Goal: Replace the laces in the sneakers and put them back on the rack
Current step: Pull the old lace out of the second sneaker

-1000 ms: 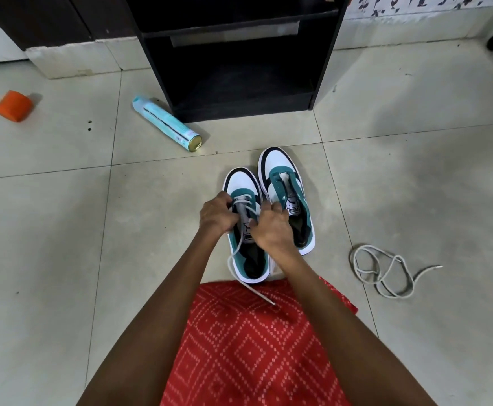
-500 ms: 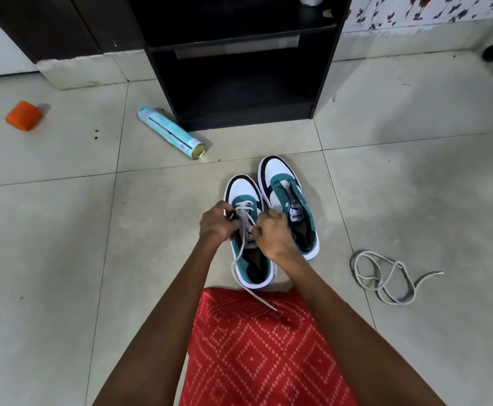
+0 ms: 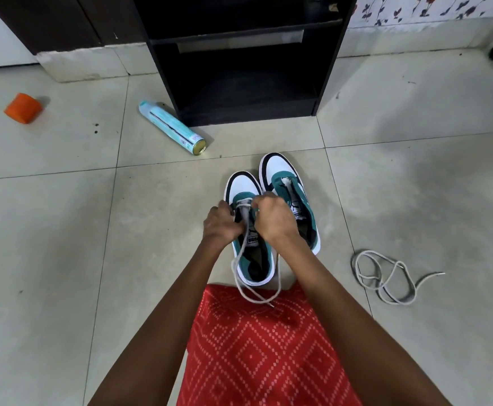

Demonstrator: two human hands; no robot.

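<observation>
Head view: the left sneaker (image 3: pixel 243 186) and right sneaker (image 3: pixel 280 168) stand side by side on the tiled floor (image 3: pixel 63 230), toes toward the black rack (image 3: pixel 163 68) at 12 o'clock. The left hand (image 3: pixel 220 221) and right hand (image 3: pixel 274 219), fingers curled, pinch the grey lace (image 3: pixel 240 259) at the left sneaker's eyelets nearest the toe, and its free ends trail toward 6 o'clock. A loose lace (image 3: pixel 386 276) lies at 4 o'clock. Lacing looks barely begun, so even up both ends, pull each crossing snug and flat, and steady the tongue before threading on.
</observation>
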